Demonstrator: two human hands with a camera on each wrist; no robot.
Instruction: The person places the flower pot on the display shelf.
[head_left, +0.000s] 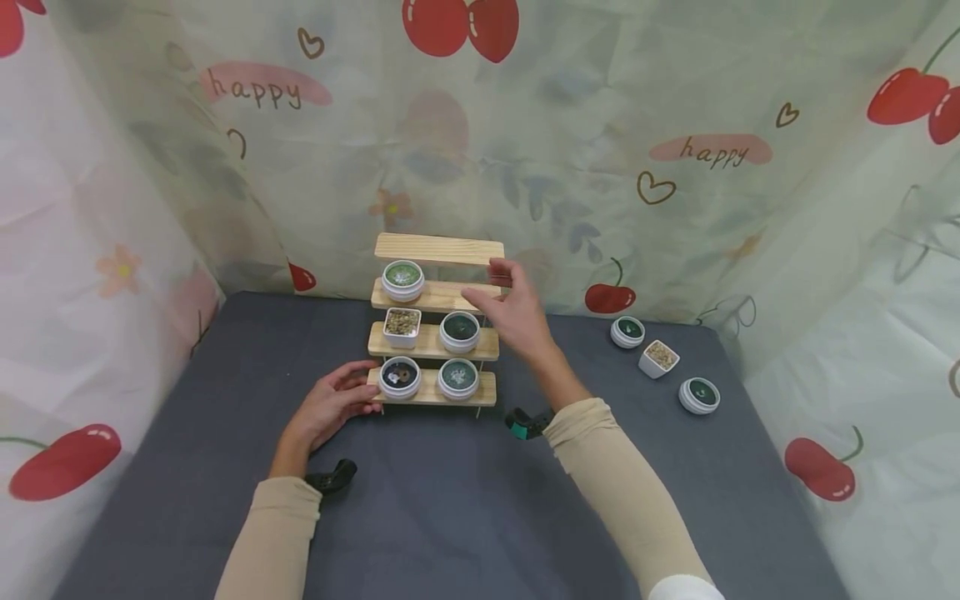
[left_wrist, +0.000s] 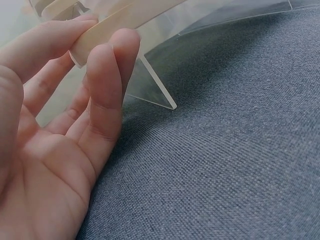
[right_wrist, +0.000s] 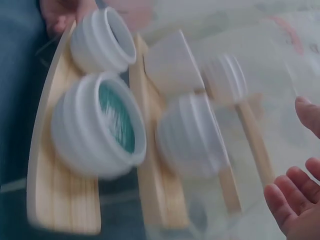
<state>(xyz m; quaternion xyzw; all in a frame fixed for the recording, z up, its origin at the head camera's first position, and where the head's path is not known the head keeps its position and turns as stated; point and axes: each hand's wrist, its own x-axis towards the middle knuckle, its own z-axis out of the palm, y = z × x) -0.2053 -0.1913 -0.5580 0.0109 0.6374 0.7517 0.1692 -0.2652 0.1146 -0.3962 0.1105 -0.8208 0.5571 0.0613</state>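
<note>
A stepped wooden display stand (head_left: 435,247) with clear supports holds several small white pots. My left hand (head_left: 333,404) grips the left end of its lowest board; in the left wrist view, the thumb is on top of the board (left_wrist: 120,22) and fingers are beneath. Beside the right end of the upper boards, my right hand (head_left: 517,308) is held with thumb and fingers apart, nothing between them. Two round pots sit on the lowest board, one with a dark top (head_left: 400,377). Above are a square pot (head_left: 402,327), a dark-green round pot (head_left: 460,331) and, higher, a light-green round pot (head_left: 403,280).
To the right on the dark cloth (head_left: 465,500) stand a round pot (head_left: 627,332), a square pot (head_left: 659,358) and another round pot (head_left: 699,395). A printed curtain (head_left: 525,108) hangs behind the stand and along both sides.
</note>
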